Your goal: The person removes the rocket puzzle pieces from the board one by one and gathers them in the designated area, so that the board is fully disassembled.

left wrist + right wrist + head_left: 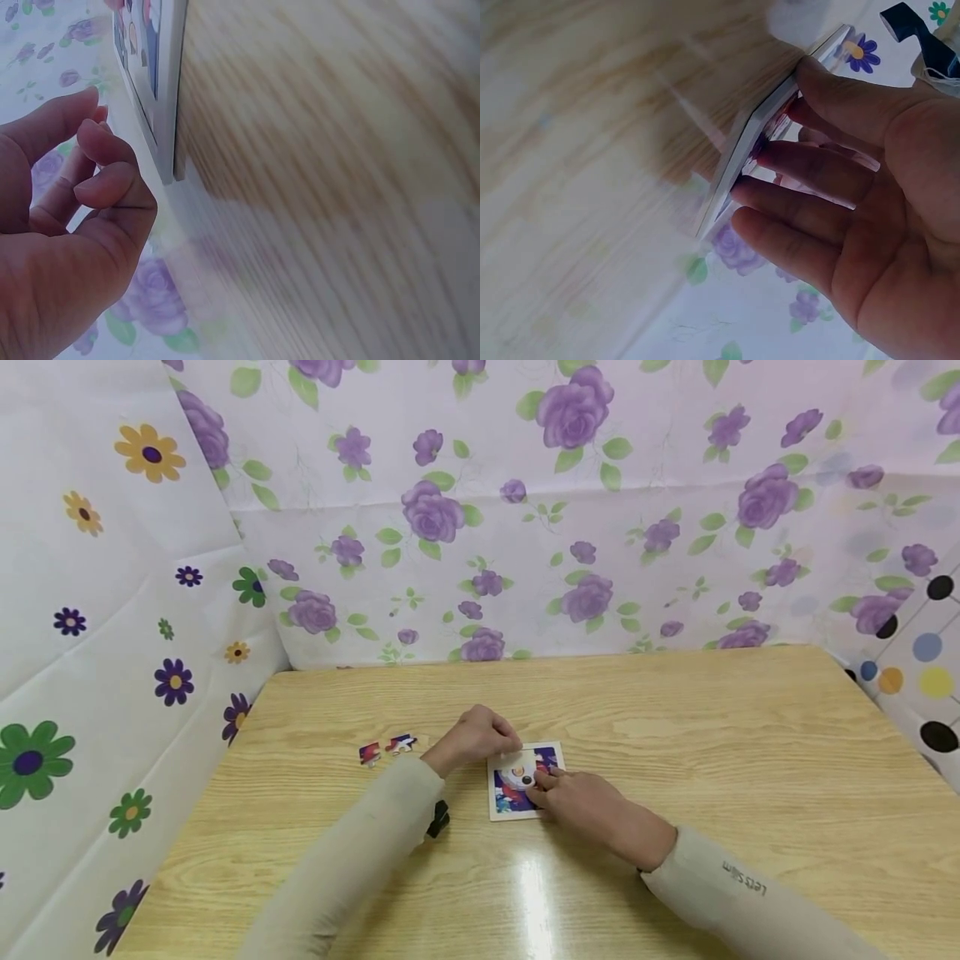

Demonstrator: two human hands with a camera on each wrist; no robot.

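A small square jigsaw puzzle (504,816) with a pale frame and a purple, red and blue picture lies on the table. A bare pale patch shows in its upper part. My left hand (480,735) is over its upper left edge, fingers loosely curled. In the left wrist view, the thumb and fingertips come close together with nothing visible between them. My right hand (581,802) rests on the puzzle's right side with straight fingers (802,199) touching its face. In the right wrist view, the thumb is at the frame's edge.
Two loose puzzle pieces, one red and purple (370,752), one white and purple (402,743), lie left of my left hand on the wooden table (712,735). A black strap (438,818) hangs by the left sleeve. Flowered cloth (487,527) hangs behind the table.
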